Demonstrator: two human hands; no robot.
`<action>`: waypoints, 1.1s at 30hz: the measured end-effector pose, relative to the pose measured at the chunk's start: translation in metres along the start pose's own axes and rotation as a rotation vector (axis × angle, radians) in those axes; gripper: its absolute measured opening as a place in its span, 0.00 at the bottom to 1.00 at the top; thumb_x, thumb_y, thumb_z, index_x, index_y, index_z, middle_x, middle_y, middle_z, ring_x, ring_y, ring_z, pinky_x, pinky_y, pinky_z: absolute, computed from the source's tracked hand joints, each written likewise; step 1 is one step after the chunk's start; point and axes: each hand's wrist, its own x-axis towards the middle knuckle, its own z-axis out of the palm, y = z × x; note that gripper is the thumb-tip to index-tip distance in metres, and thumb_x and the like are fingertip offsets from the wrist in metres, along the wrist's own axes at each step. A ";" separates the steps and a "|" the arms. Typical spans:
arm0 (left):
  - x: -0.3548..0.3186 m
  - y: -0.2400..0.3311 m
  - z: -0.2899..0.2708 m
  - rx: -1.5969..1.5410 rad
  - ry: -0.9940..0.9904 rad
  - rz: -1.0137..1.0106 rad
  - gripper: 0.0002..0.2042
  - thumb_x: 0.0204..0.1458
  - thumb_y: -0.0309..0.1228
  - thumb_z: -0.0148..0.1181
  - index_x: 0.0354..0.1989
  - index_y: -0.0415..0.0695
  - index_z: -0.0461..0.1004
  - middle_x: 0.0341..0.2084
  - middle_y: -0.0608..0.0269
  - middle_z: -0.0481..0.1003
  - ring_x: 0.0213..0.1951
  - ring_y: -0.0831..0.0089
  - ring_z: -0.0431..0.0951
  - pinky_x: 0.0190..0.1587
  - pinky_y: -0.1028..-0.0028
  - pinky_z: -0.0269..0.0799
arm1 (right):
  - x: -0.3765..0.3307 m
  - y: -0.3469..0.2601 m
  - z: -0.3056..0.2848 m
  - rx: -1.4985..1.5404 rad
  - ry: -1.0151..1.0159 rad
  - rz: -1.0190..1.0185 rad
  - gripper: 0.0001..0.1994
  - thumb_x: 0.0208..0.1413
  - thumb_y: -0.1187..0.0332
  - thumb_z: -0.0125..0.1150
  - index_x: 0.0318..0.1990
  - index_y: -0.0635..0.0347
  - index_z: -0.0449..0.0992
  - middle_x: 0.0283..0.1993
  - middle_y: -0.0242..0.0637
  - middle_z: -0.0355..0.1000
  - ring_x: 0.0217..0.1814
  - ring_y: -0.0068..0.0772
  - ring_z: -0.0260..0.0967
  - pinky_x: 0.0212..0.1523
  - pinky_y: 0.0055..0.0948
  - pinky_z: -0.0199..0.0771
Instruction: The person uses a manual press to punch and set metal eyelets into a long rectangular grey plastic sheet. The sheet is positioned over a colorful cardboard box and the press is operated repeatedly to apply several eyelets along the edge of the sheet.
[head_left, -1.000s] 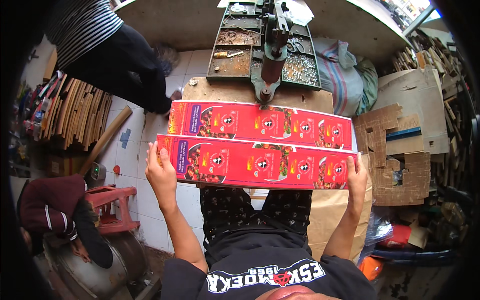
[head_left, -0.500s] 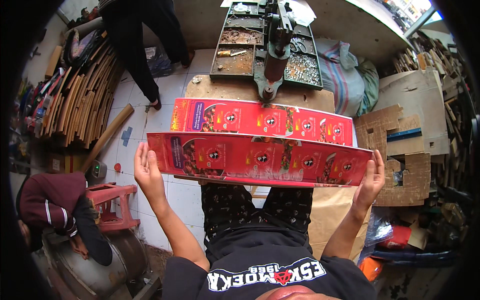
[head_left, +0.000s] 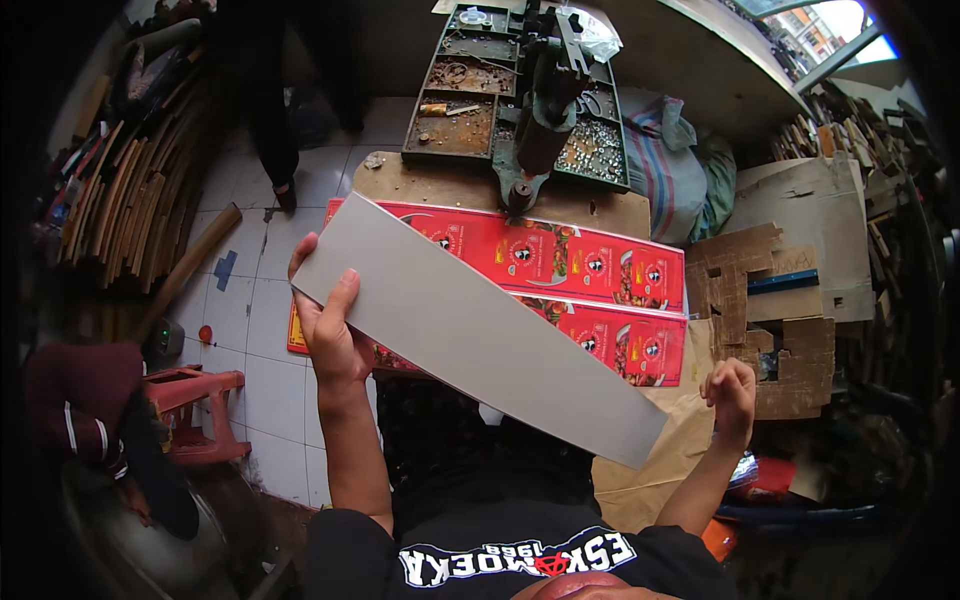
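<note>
My left hand (head_left: 335,315) grips a long, narrow flat board (head_left: 480,330) near its far left end, thumb on top. Its plain pale grey side faces up, and it slants down to the right across the work surface. Apart from the board's near right end, my right hand (head_left: 732,400) is raised with its fingers curled in and nothing visible in them. Under and beyond the board lie two red printed panels: a far panel (head_left: 600,262) and a near panel (head_left: 640,345), partly covered by the board.
A hand press (head_left: 545,130) with a compartment tray (head_left: 455,155) of small metal parts stands at the far side. Brown cardboard (head_left: 810,365) lies right, a striped sack (head_left: 665,160) behind. At left are a red stool (head_left: 195,410), a crouching person (head_left: 90,410) and another person's legs (head_left: 275,130).
Both hands held a red panel by its ends; now that near panel lies down and my left hand alone holds a grey-faced board. My right hand is off, fingers curled.
</note>
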 end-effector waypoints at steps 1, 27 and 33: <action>0.002 -0.007 0.005 -0.011 -0.044 -0.007 0.27 0.54 0.20 0.53 0.64 0.47 0.57 0.54 0.53 0.66 0.55 0.65 0.70 0.60 0.66 0.68 | 0.014 -0.010 0.006 -0.191 -0.038 0.068 0.12 0.62 0.63 0.60 0.33 0.66 0.75 0.23 0.31 0.69 0.21 0.21 0.65 0.27 0.23 0.67; 0.019 -0.046 0.004 -0.077 -0.093 -0.172 0.28 0.54 0.20 0.53 0.65 0.45 0.54 0.53 0.51 0.66 0.55 0.65 0.71 0.59 0.65 0.70 | 0.334 0.026 0.153 -1.492 -0.064 -0.696 0.05 0.58 0.67 0.56 0.35 0.59 0.74 0.37 0.40 0.72 0.42 0.44 0.72 0.43 0.40 0.74; 0.018 -0.044 0.005 -0.077 -0.093 -0.171 0.28 0.54 0.20 0.53 0.65 0.44 0.54 0.53 0.51 0.66 0.54 0.65 0.71 0.59 0.65 0.70 | 0.285 0.018 0.202 -0.927 -0.408 -0.586 0.05 0.59 0.69 0.58 0.41 0.59 0.73 0.38 0.43 0.71 0.43 0.49 0.71 0.43 0.41 0.70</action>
